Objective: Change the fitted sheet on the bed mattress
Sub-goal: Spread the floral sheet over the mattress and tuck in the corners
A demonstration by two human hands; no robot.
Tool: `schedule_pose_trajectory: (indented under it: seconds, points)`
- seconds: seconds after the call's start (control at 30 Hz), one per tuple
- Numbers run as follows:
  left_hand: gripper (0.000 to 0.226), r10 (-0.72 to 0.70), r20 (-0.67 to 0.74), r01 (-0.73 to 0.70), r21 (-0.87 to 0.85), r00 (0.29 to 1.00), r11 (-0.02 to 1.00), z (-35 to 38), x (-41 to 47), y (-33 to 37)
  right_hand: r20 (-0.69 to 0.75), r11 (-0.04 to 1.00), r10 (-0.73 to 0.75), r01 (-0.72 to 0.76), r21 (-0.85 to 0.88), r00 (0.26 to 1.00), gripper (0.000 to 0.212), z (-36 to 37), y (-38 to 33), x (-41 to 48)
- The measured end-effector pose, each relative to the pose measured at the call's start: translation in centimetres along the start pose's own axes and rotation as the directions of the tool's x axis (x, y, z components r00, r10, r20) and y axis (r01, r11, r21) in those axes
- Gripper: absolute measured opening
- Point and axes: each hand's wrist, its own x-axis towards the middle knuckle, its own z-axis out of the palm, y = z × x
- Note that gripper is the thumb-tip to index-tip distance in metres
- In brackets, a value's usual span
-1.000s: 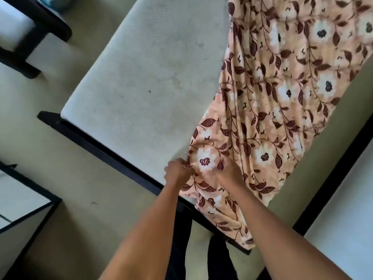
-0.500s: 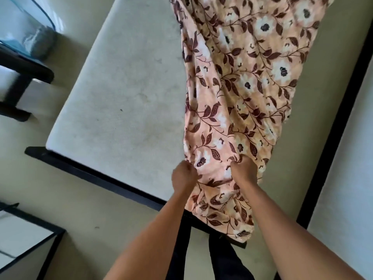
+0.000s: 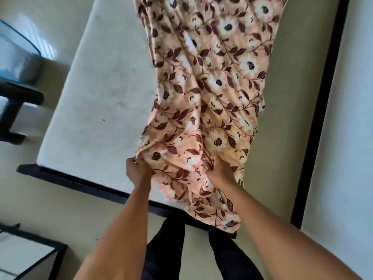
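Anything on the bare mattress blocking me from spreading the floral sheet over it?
Nothing visible. The left hand and right hand grip the floral sheet directly; the bare mattress beside it shows only faint marks. Far end out of view.

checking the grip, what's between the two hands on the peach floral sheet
In the head view, only a bunched stretch of the peach floral fabric sheet spans from the left hand to the right hand, both gripping it.
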Motion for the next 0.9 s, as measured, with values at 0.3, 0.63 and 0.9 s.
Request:
schedule_pose_trajectory:
  seconds: [0.3,0.63,0.9]
  points:
    - [0.01,0.379,-0.317,-0.334,0.188,0.869,0.923,-12.0,3.0,7.9,-0.008,1.0,-0.019,0.019,0.004,1.0,0.038,2.1,-8.6,-1.8]
    - [0.028,-0.068,0.919,-0.824,0.38,0.389,0.421,-8.3,7.3,-2.0,-0.121,0.983,0.069,-0.047,0.177,0.99,0.035,10.4,-14.2,0.1]
    - [0.027,0.386,0.539,-0.643,0.444,0.748,0.624,-9.1,14.1,-0.2,-0.112,0.982,0.131,-0.114,0.152,0.985,0.022,12.4,-13.3,-2.0]
